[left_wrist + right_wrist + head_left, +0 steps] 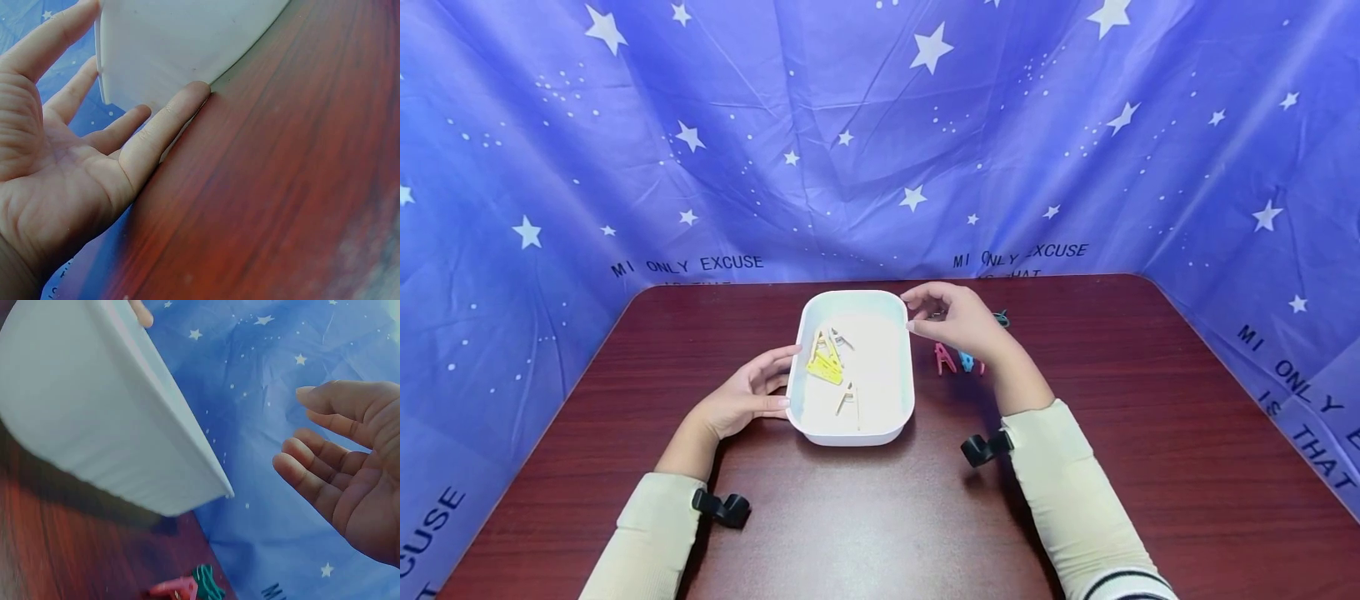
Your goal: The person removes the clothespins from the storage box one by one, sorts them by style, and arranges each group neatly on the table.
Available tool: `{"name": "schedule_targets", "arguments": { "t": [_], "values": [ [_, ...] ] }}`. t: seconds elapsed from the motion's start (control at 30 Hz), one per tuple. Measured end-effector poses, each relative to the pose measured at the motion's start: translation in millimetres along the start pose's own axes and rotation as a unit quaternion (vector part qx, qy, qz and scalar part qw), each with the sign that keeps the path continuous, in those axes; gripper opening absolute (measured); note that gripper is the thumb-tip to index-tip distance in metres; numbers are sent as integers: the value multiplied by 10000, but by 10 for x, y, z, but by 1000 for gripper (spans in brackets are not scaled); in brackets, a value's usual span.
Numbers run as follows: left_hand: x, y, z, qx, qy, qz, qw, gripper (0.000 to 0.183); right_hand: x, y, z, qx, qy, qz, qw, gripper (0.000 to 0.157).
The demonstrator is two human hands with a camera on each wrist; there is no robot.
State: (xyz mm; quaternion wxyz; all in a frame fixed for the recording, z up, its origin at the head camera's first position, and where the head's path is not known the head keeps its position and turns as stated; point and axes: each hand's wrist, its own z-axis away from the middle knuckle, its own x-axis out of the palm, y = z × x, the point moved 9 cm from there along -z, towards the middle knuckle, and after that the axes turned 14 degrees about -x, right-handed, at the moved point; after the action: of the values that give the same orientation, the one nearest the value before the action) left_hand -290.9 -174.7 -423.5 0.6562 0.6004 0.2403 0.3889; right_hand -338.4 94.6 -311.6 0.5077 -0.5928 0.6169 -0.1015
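A white plastic tub sits in the middle of the table, holding several clothespins. Among them are yellow clothespins at its left and a pale clothespin nearer the front. My left hand is at the tub's left side, fingers fairly straight and fingertips against the wall, as the left wrist view also shows. Beside the far right rim is my right hand, fingers loosely bent with nothing between them. In the right wrist view, a gap separates the right hand from the tub.
To the right of the tub, partly behind my right hand and forearm, lie a pink clothespin, a blue clothespin and a green clothespin. A blue star-printed curtain hangs along the back edge of the dark red table.
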Motion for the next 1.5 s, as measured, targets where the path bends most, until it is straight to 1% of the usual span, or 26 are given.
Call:
{"name": "schedule_targets", "arguments": {
  "t": [0.13,0.33,0.63,0.8,0.97,1.3,1.4,1.5],
  "values": [
    [5,3,-7,14,-5,12,10000,82,66,-65,-76,-7,-77,-83,9999,33],
    [9,4,-8,-16,6,29,10000,82,176,-126,-203,25,-363,77,9993,34],
    [-2,-4,-13,13,98,-80,9999,81,374,-126,-422,103,-862,51,9962,31],
    [-2,-6,-16,15,106,-124,9999,80,506,-106,-522,103,-1171,162,9929,28],
    [-1,0,-13,3,90,-103,9999,80,668,-63,-622,112,-1527,276,9878,28],
    [-10,-9,-12,17,59,-97,9999,81,1036,53,-775,230,-2257,131,9738,30],
    [-17,-14,-14,4,65,-108,9999,80,1164,119,-775,320,-2461,-20,9687,31],
    [-19,-18,-16,-31,71,-79,9999,79,1284,203,-757,554,-2563,-354,9644,32]
  ]
}}
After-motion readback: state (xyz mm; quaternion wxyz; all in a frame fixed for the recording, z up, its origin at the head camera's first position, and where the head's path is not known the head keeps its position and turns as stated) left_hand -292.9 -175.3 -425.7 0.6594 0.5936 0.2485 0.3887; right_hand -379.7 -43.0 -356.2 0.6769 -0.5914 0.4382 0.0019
